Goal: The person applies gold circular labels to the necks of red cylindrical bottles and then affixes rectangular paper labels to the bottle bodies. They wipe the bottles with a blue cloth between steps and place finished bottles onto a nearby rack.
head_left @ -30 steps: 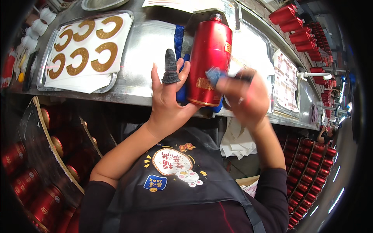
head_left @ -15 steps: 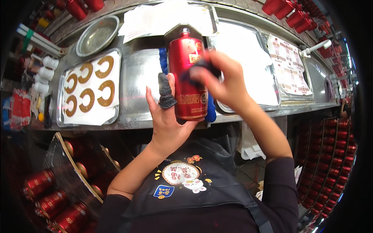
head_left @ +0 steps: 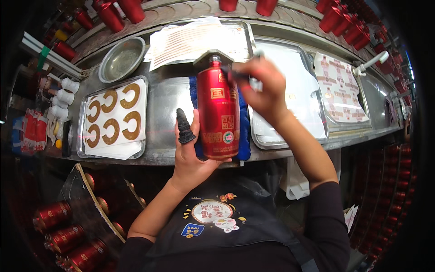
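Observation:
My left hand [head_left: 192, 152] grips the lower half of a red bottle [head_left: 218, 113] with gold label patches, holding it over a blue pad [head_left: 244, 127] on the steel bench. A dark ribbed cot covers that hand's index finger [head_left: 184, 126]. My right hand [head_left: 265, 86] is up at the bottle's neck, fingers pinched on a small dark piece beside the cap [head_left: 215, 59]; what the piece is I cannot tell.
A steel tray [head_left: 81, 145] at the left holds gold C-shaped labels [head_left: 113, 119] on white paper. A round steel bowl [head_left: 121, 59] sits behind it. Trays with printed sheets [head_left: 340, 88] lie to the right. Red bottles [head_left: 68, 240] fill a bin at lower left.
The bottle has shifted toward the middle of the view and stands more upright. My right hand has slid from the bottle's body up to its neck.

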{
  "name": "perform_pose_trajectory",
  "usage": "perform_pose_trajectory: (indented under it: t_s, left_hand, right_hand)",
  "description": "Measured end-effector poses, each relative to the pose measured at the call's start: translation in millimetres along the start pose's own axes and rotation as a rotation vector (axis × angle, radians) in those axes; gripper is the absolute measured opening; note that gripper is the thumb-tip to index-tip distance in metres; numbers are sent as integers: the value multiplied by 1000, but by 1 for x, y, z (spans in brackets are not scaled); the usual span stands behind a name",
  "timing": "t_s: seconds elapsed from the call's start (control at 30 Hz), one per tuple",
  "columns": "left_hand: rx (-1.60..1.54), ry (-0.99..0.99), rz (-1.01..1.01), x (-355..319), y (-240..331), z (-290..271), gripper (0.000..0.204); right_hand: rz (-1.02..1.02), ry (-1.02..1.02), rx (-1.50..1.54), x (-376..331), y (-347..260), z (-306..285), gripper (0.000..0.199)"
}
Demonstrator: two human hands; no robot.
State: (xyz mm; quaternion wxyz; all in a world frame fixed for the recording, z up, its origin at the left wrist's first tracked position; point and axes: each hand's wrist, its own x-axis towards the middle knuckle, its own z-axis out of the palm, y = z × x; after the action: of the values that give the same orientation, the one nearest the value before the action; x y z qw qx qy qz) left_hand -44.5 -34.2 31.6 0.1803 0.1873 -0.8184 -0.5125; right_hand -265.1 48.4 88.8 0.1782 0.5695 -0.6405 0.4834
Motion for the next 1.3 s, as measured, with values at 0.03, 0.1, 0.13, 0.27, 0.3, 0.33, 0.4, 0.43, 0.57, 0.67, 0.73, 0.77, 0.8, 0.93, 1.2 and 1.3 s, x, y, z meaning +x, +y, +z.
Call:
perform_pose_trajectory:
  t_s: [0.03,0.1,0.13,0.27,0.3,0.33,0.4,0.43,0.57,0.67,0.73,0.77,0.8,0.93,1.2,1.3]
  left_hand:
    - [21,-8,3,0,-2,-2,123]
    - [116,-65,48,2,-7,-6,121]
    - [149,-75,48,0,-9,-8,120]
    - [106,-37,92,-1,-12,-8,118]
    - [161,-46,108,-2,-12,-7,118]
    - [255,-59,143,-1,-12,-8,118]
    - [305,-44,144,0,-13,-9,116]
    - [158,-67,80,2,-14,-11,114]
    - [220,-203,-60,10,-11,-15,102]
    - [336,-106,63,12,-3,-14,107]
    - [319,55,171,7,1,-10,110]
    - [226,50,153,6,2,-7,109]
    - [127,52,138,5,2,-4,109]
    - [149,1,224,6,-7,-3,98]
    - [116,26,206,3,-17,1,84]
    - [268,96,290,-3,-11,4,85]
  right_hand:
    - [-204,-36,-168,-14,-12,-4,23]
    - [-264,-110,56,-25,-39,-12,28]
    - [-140,-228,173,-22,-48,-17,27]
    - [294,14,80,-4,-17,0,23]
    - [116,5,1,-10,-11,-1,25]
    - [-32,-25,-83,-19,-11,-2,27]
    - [-281,-19,-26,-36,-26,-7,33]
    - [-366,-75,99,-45,-42,-12,35]
    - [437,-201,270,-22,-49,-13,18]
    - [209,72,82,-6,-25,-4,16]
    - [-134,-24,-17,-39,-34,-11,20]
    - [-278,2,32,-59,-45,-13,25]
    - [-260,-78,89,-76,-56,-18,27]
    - [139,-89,162,-108,-44,-24,30]
    - [327,-115,270,-105,-71,-30,21]
    - [683,23,300,-111,-59,-28,20]
